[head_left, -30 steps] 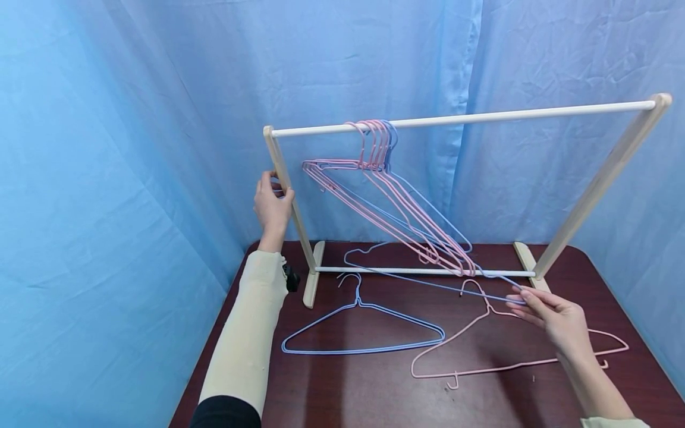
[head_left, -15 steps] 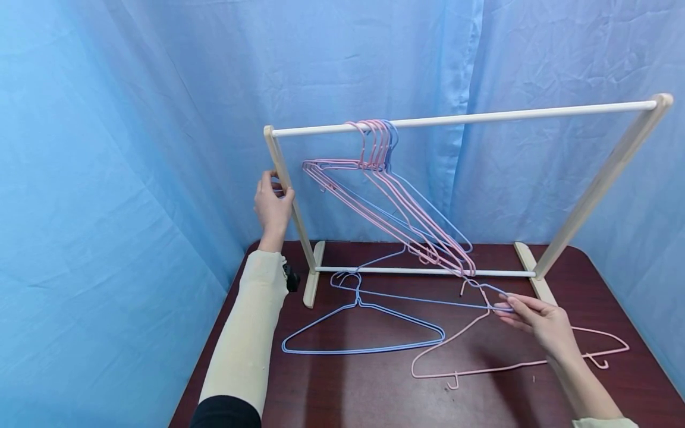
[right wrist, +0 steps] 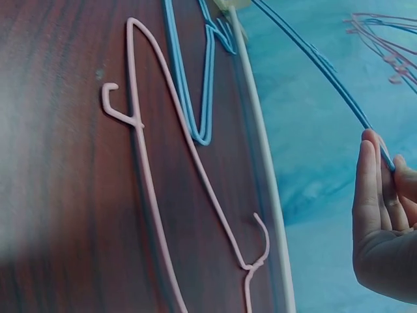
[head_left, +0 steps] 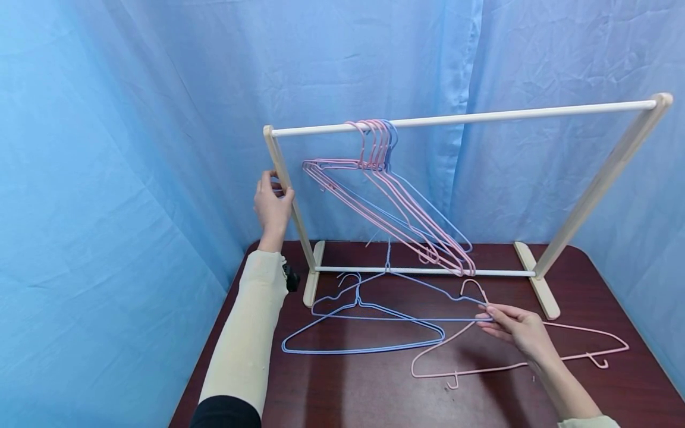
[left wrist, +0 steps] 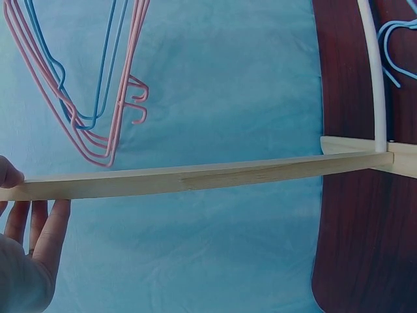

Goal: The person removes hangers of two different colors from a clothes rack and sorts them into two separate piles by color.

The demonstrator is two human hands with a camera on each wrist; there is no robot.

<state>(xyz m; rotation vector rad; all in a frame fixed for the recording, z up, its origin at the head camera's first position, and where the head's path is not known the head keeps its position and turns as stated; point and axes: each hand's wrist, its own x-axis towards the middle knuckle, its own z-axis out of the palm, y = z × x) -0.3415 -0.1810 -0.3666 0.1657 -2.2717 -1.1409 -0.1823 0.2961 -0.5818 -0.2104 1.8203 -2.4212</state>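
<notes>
Left hand point(head_left: 274, 208) gripped rack post point(left wrist: 221, 177), right hand point(head_left: 517, 333) pinched blue hanger point(head_left: 387, 265) by one corner; holding it level probably worked best.

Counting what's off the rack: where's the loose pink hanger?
In the head view, the pink hanger lies on the right part of the table, partly hidden by the right hand and just right of the blue hangers lying there.

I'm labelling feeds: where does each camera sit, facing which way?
Head: worn on the head, facing forward and down at the rack; left hand and right hand show, with forearms.
Left wrist: on that wrist, facing the post; part of the left hand shows.
Right wrist: on that wrist, facing table and held blue hanger; right hand shows.
All three share the hanging hangers.
</notes>
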